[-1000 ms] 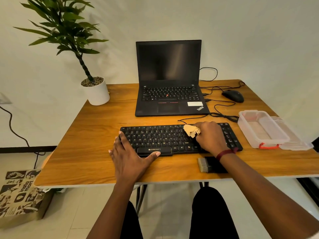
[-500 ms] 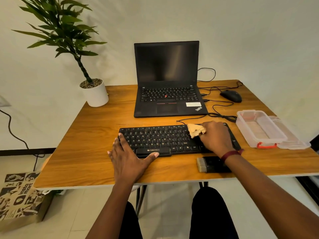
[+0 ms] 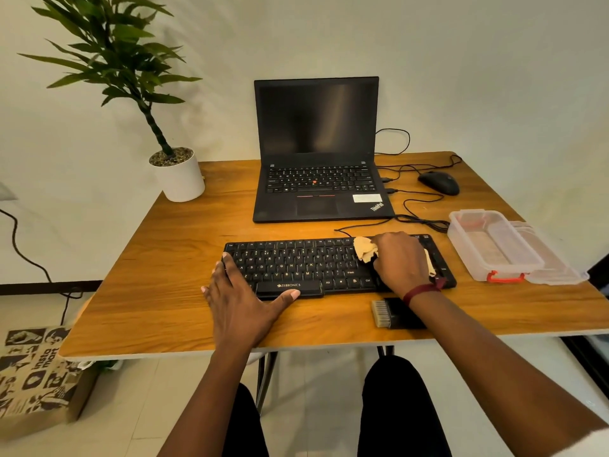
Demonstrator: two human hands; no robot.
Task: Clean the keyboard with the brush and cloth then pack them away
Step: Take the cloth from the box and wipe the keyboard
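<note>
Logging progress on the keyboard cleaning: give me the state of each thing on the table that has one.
laptop, open, screen dark.
clear box, open, lid off, to its right.
cloth, bunched in the right hand on the keyboard.
brush, lying on the table, not held.
left hand, flat, resting on the keyboard's left end.

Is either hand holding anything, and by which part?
The right hand holds the bunched cloth, grip around its middle; the left hand rests on the keyboard, holding nothing.

keyboard (image 3: 306, 265) is showing "ZEBRONICS" on its front edge, laptop (image 3: 321, 189) is wearing a "ThinkPad" logo by the trackpad, and the paper bag (image 3: 36, 374) on the floor is reading "insta mart".
</note>
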